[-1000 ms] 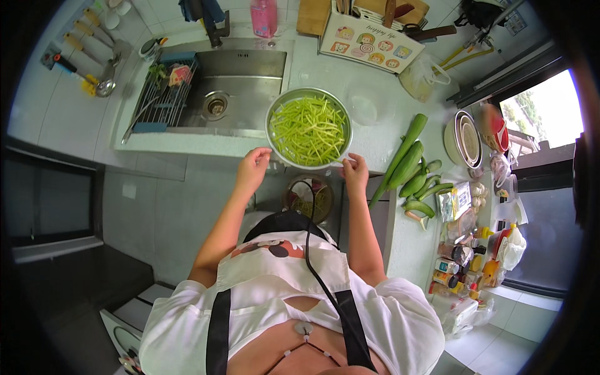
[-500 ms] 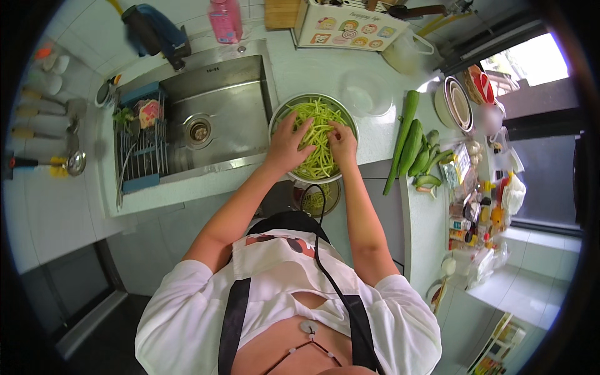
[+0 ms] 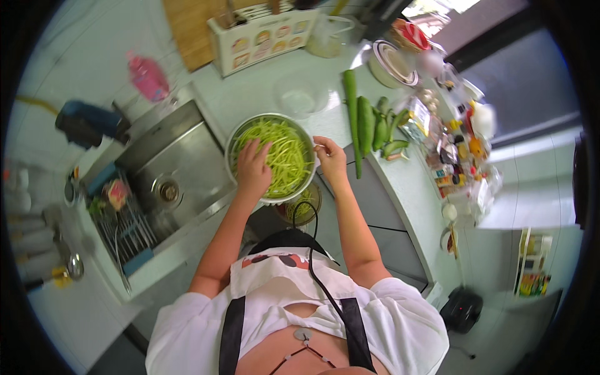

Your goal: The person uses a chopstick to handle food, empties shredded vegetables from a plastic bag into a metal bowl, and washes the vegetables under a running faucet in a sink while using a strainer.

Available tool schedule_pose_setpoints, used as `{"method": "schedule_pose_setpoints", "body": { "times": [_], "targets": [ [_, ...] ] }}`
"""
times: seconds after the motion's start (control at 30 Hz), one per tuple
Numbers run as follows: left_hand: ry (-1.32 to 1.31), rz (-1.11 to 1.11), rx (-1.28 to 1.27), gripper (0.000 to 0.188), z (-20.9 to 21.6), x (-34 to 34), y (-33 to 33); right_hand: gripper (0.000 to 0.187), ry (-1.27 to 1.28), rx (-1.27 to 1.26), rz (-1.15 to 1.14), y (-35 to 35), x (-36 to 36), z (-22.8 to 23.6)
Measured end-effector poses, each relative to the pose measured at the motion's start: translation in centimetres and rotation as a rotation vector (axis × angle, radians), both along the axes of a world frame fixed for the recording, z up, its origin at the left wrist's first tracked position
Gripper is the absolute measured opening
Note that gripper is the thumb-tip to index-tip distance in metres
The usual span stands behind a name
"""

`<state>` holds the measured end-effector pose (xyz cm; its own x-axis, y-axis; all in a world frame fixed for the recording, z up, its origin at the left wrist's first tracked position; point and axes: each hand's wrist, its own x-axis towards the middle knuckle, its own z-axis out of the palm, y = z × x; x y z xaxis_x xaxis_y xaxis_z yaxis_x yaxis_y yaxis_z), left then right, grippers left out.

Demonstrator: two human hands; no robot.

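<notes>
- Shredded green vegetable strips [image 3: 284,156] are heaped in a round metal bowl [image 3: 232,145], which is set on the pale worktop [image 3: 262,94] just right of the steel sink [image 3: 165,169]
- The left hand [image 3: 253,170] is laid on the strips at the bowl's left side, fingers spread and pressed into the heap
- The right hand [image 3: 331,159] is held at the bowl's right rim, its fingers pinched together; whether any strips are caught between them cannot be told
- Whole green gourds [image 3: 364,125] are laid side by side on the worktop right of the bowl
- A clear plastic container [image 3: 300,97] is placed behind the bowl
- A pink bottle [image 3: 147,76] is stood behind the sink
- Jars and packets [image 3: 459,147] are crowded at the worktop's far right
</notes>
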<state>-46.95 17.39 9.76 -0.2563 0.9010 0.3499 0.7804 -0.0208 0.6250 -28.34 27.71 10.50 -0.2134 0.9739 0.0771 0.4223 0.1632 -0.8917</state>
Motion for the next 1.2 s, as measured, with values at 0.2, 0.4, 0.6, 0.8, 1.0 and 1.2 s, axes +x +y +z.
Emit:
{"method": "schedule_pose_setpoints", "body": {
  "times": [0.2, 0.4, 0.6, 0.8, 1.0, 1.2],
  "targets": [
    [-0.159, -0.017, 0.123, 0.028, 4.2, 3.4, 2.5, 0.018, 0.233, -0.188, -0.076, 2.4, 4.8, 3.5],
    [-0.321, 0.064, 0.114, 0.022, 5.3, 8.7, 6.4, 0.019, 0.499, -0.315, -0.028, 8.3, 10.9, 3.3],
    [-0.388, 0.188, 0.040, 0.020, 4.7, 15.6, 11.3, 0.017, 0.630, -0.349, -0.006, 18.1, 17.3, 2.0],
    [-0.355, 0.285, 0.037, 0.016, 3.7, 20.5, 14.1, 0.018, 0.485, -0.423, 0.152, 20.2, 20.3, 3.5],
    [-0.402, 0.363, -0.012, 0.018, 4.1, 23.1, 13.1, 0.019, 0.519, -0.538, 0.201, 20.4, 21.9, 1.1],
    [-0.387, 0.423, 0.024, 0.016, 3.6, 22.7, 12.2, 0.019, 0.600, -0.557, 0.224, 22.7, 22.2, 0.5]
  ]
}}
